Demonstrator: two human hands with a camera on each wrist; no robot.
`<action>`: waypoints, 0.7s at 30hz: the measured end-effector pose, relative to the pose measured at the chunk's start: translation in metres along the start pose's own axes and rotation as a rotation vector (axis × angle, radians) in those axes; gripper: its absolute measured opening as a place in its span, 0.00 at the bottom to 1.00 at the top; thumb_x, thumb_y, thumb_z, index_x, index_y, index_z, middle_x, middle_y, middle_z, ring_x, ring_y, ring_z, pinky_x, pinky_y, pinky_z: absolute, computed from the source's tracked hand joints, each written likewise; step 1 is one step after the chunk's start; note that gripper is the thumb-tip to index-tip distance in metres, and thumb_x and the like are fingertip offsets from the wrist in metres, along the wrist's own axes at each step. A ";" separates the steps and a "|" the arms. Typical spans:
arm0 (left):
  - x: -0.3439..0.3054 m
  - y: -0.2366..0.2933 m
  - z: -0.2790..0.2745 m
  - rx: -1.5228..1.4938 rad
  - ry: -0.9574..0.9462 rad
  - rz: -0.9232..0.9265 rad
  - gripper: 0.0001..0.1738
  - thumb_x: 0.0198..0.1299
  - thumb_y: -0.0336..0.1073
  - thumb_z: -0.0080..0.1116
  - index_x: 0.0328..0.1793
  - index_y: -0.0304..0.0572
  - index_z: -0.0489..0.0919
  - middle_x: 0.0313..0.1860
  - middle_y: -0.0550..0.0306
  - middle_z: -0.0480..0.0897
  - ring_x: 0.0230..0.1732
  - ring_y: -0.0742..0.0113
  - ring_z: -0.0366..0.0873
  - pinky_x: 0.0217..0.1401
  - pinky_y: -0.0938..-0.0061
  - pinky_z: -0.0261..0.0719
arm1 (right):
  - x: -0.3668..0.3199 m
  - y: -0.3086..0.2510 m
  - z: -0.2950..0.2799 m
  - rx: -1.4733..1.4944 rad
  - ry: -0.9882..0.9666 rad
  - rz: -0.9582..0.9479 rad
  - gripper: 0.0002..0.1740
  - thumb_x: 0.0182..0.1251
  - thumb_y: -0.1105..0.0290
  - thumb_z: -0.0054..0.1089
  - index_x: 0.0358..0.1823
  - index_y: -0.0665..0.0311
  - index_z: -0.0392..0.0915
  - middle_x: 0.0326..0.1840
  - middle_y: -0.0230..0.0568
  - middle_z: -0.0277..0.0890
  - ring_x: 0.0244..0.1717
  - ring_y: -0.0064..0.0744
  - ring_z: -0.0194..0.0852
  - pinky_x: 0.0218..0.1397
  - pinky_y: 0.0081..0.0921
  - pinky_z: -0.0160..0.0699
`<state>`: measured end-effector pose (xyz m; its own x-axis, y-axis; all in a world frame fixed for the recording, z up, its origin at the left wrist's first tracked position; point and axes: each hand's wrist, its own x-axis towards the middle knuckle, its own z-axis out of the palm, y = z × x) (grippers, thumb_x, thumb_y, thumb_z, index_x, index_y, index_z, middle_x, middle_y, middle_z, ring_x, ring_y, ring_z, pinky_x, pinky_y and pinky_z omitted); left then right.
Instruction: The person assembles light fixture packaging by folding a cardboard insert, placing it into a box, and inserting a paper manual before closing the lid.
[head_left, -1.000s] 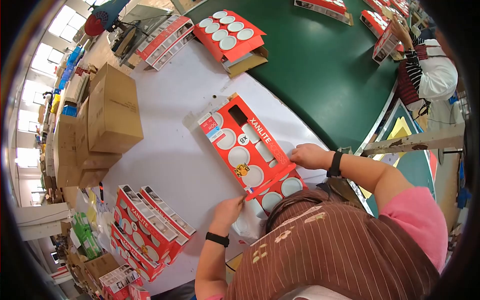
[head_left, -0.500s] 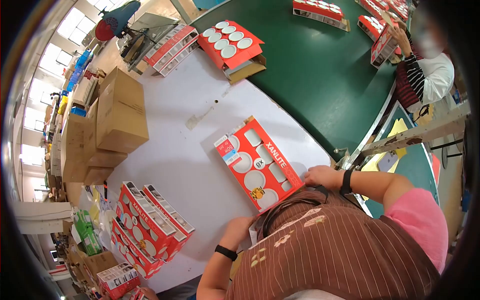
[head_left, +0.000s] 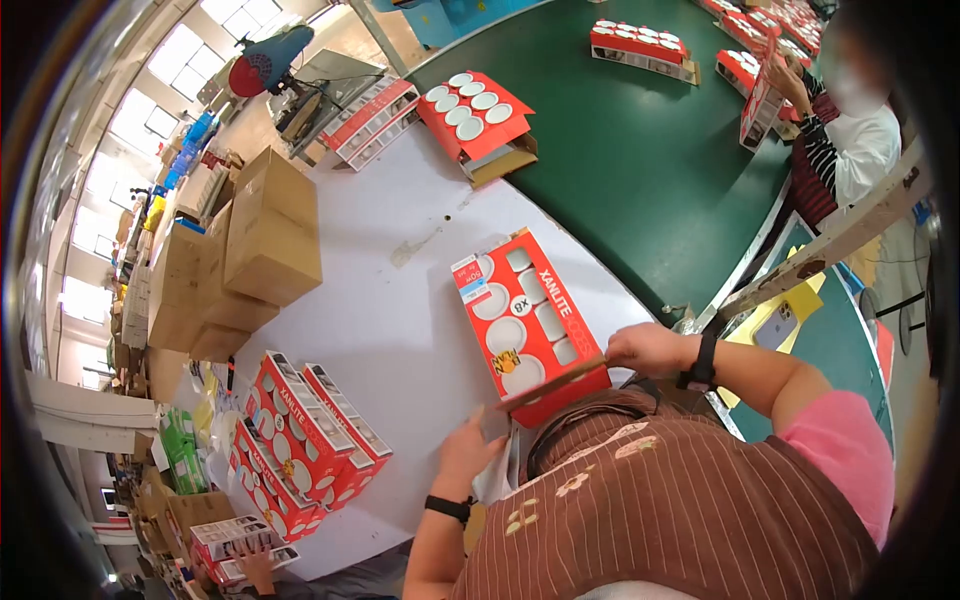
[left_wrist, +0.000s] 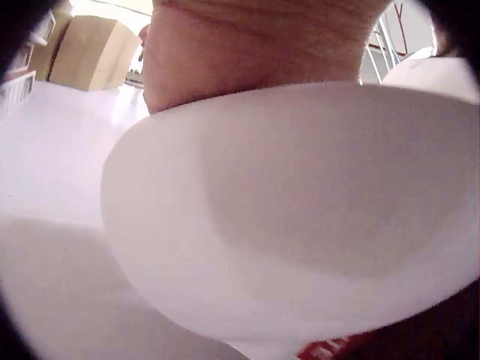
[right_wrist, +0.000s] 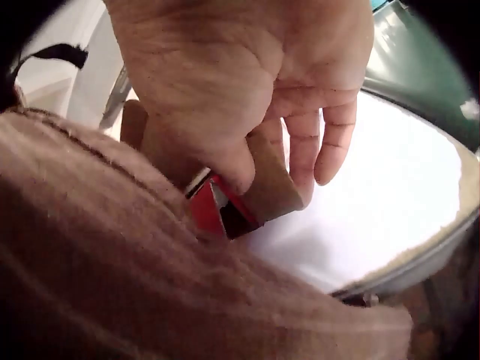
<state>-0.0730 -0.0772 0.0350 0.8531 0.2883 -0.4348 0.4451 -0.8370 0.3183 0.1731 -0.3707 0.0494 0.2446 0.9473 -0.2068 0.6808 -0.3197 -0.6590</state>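
Observation:
A red XANLITE box (head_left: 540,320) with white round lamps printed or showing on its face lies before me on the white table. Along its near end a cardboard flap (head_left: 550,386) stands up, brown edge showing. My right hand (head_left: 650,348) is at the near right corner. In the right wrist view its thumb and fingers pinch the brown cardboard flap (right_wrist: 274,180). My left hand (head_left: 467,455) is at the near left corner, fingers spread, one fingertip right at the flap's end. A large pale rounded shape (left_wrist: 300,202) hides its fingers in the left wrist view.
Similar red boxes (head_left: 300,440) stand at the left, brown cartons (head_left: 270,230) behind them. At the back sits an open red box (head_left: 480,110) with white discs. Another person (head_left: 865,150) works at the green table (head_left: 620,180). A phone (head_left: 775,325) lies at right.
The box was moved toward me and squared up, and its near-end flap now stands up. My left hand has drawn slightly back from its earlier hold; the right stays at its corner.

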 end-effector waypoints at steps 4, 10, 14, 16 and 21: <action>0.010 0.004 -0.025 -0.387 0.129 0.171 0.36 0.49 0.45 0.70 0.64 0.39 0.73 0.28 0.52 0.81 0.28 0.61 0.80 0.34 0.66 0.78 | 0.015 -0.023 -0.045 0.732 0.165 -0.032 0.09 0.70 0.68 0.57 0.38 0.68 0.79 0.30 0.35 0.78 0.37 0.30 0.76 0.42 0.31 0.75; 0.011 0.030 -0.121 -0.902 0.248 0.444 0.29 0.68 0.36 0.52 0.73 0.33 0.63 0.24 0.63 0.73 0.26 0.78 0.67 0.28 0.79 0.66 | 0.025 -0.062 -0.138 0.750 0.112 -0.105 0.11 0.73 0.67 0.55 0.36 0.69 0.79 0.30 0.21 0.72 0.35 0.13 0.66 0.41 0.19 0.70; 0.030 0.053 -0.154 -0.893 0.393 0.357 0.27 0.70 0.37 0.51 0.70 0.30 0.66 0.24 0.62 0.73 0.26 0.76 0.67 0.29 0.78 0.67 | 0.014 -0.041 -0.158 1.037 0.040 -0.058 0.11 0.72 0.65 0.57 0.40 0.67 0.80 0.35 0.24 0.76 0.38 0.15 0.71 0.46 0.18 0.73; 0.033 0.085 -0.168 -0.647 0.423 0.312 0.24 0.66 0.40 0.56 0.62 0.28 0.71 0.23 0.57 0.75 0.25 0.70 0.70 0.29 0.74 0.70 | 0.004 -0.041 -0.158 1.106 0.026 0.017 0.12 0.72 0.64 0.57 0.41 0.67 0.80 0.36 0.24 0.76 0.39 0.16 0.71 0.47 0.20 0.73; 0.047 0.107 -0.158 -0.494 0.399 0.289 0.19 0.60 0.43 0.64 0.48 0.33 0.79 0.27 0.50 0.81 0.26 0.62 0.76 0.32 0.69 0.74 | -0.017 -0.035 -0.163 0.612 -0.001 0.129 0.28 0.62 0.59 0.66 0.59 0.70 0.72 0.45 0.36 0.79 0.50 0.30 0.78 0.59 0.27 0.74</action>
<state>0.0577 -0.0799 0.1813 0.9485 0.3144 0.0378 0.1763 -0.6235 0.7616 0.2577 -0.3786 0.1939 0.2975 0.9019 -0.3133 0.1267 -0.3625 -0.9233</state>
